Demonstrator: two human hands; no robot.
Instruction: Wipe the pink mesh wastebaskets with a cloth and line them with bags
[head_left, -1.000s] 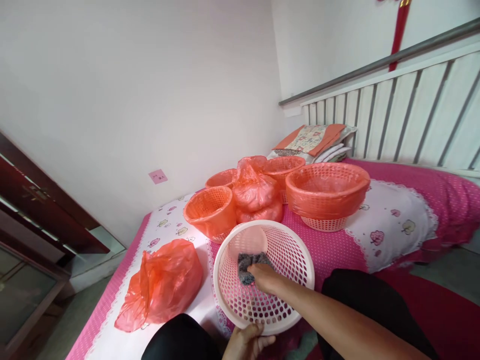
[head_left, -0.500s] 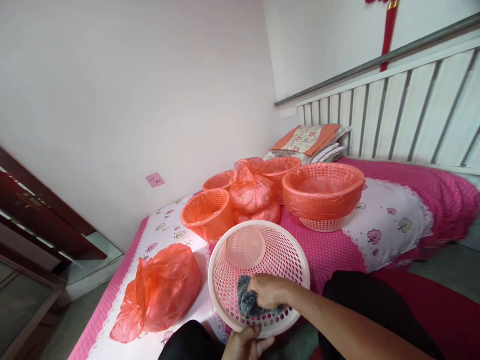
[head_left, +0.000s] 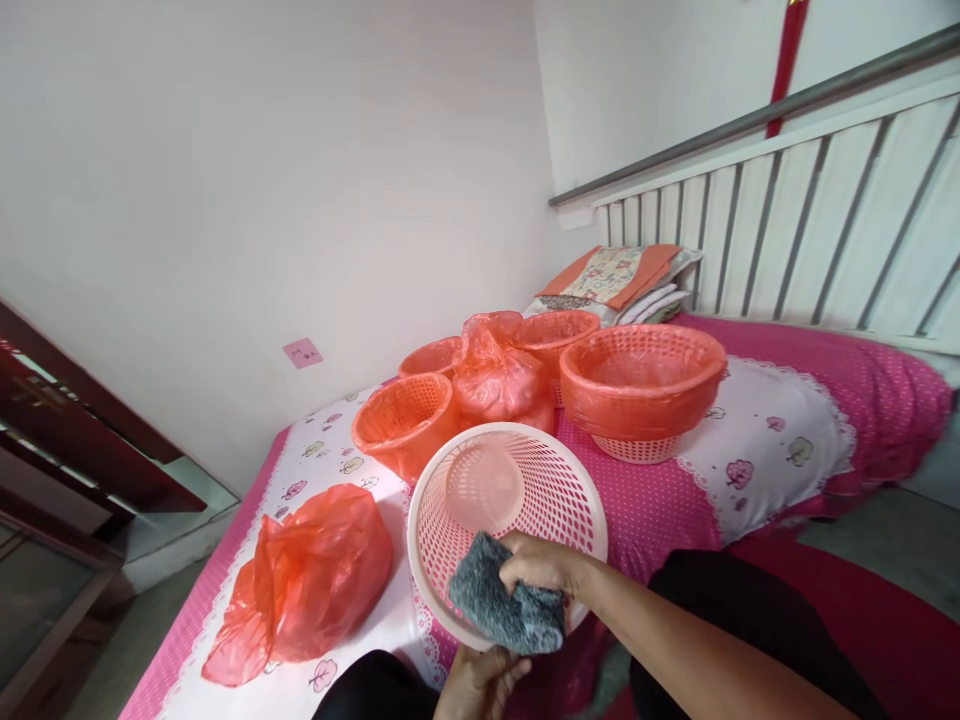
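Observation:
A white plastic basket (head_left: 582, 490) with a perforated wall lies tilted, its mouth turned toward me, at the front edge of the bed. My right hand (head_left: 541, 562) is closed on a dark grey fluffy cloth (head_left: 504, 598), which hangs bunched at the lower part of the basket's mouth and covers some of its rim. Under the lower rim, my left hand (head_left: 484, 682) holds the basket from below; its fingertips are partly hidden by rim and cloth. To the left, a crumpled orange plastic bag (head_left: 322, 570) rests on the bedspread.
Behind the basket stand several baskets covered in orange plastic, among them a near-left one (head_left: 409, 425) and a right one (head_left: 641, 385). A knotted orange bag (head_left: 499, 375) sits between them. Folded bedding (head_left: 611, 280) lies by the white headboard (head_left: 795, 230).
The cloth has come up from the basket's inner wall to its lower rim, and more of it now shows. My left hand stays at the lower rim.

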